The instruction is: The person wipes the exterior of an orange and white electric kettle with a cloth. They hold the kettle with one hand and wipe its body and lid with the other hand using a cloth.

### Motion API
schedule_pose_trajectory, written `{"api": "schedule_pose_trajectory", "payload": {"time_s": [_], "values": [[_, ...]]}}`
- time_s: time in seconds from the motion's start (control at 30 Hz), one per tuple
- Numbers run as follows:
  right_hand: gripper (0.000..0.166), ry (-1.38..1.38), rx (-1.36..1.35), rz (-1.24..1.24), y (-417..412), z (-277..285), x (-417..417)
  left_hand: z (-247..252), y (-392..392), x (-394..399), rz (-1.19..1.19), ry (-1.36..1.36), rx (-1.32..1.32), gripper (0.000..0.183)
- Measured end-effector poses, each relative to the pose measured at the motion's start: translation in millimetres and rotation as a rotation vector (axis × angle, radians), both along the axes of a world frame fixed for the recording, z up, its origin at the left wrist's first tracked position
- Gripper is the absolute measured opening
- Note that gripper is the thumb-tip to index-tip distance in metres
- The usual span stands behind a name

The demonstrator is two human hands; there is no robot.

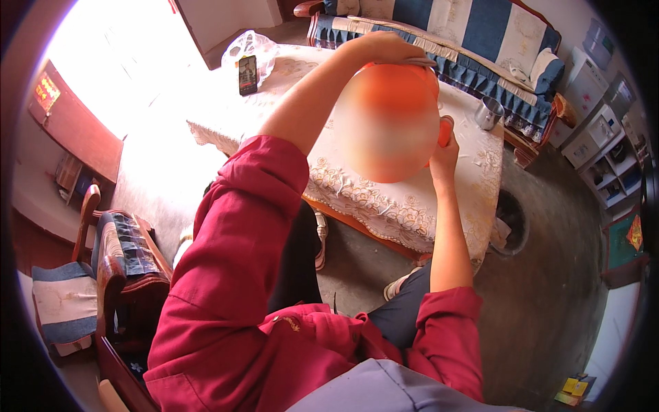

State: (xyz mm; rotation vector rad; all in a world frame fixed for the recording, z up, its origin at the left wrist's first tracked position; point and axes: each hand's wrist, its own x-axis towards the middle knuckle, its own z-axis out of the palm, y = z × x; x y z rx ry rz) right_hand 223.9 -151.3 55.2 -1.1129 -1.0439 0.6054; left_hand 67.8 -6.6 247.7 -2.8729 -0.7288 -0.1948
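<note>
An orange-rimmed round object point(386, 123), its face blurred so that its kind cannot be told, is held up above the table point(370, 206) with its patterned cream cloth. My left hand point(394, 49) lies across its top edge, the fingers stretched flat and partly hidden. My right hand point(445, 149) grips an orange part at its right side. Beyond my left forearm, a smartphone point(247, 75) stands upright against a clear plastic bag point(257, 46). A metal mug point(488, 113) sits near the table's right edge.
A striped sofa point(463, 31) stands behind the table. On the floor to the right is a dark bin point(512, 221). A wooden armchair point(128, 257) is at the left, and white shelves point(615, 170) with a water dispenser point(582, 82) line the right wall.
</note>
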Motion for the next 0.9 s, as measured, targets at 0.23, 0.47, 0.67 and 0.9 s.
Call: {"api": "schedule_pose_trajectory", "payload": {"time_s": [0.23, 0.47, 0.67, 0.9], "values": [[0.041, 0.017, 0.017, 0.019, 10, -10, -1, -22, 24, -30, 0.161, -0.244, -0.181, 0.032], [0.039, 0.010, 0.068, -0.032, 18, -21, 3, -47, -12, -51, 0.222, -0.454, 0.146, 0.026], [0.030, -0.012, 0.037, -0.090, 9, -10, -1, -69, -84, -42, 0.454, -0.939, -0.047, 0.065], [0.033, -0.029, -0.016, -0.076, 2, 0, -8, -97, -107, -33, 0.248, -1.004, 0.436, 0.058]]}}
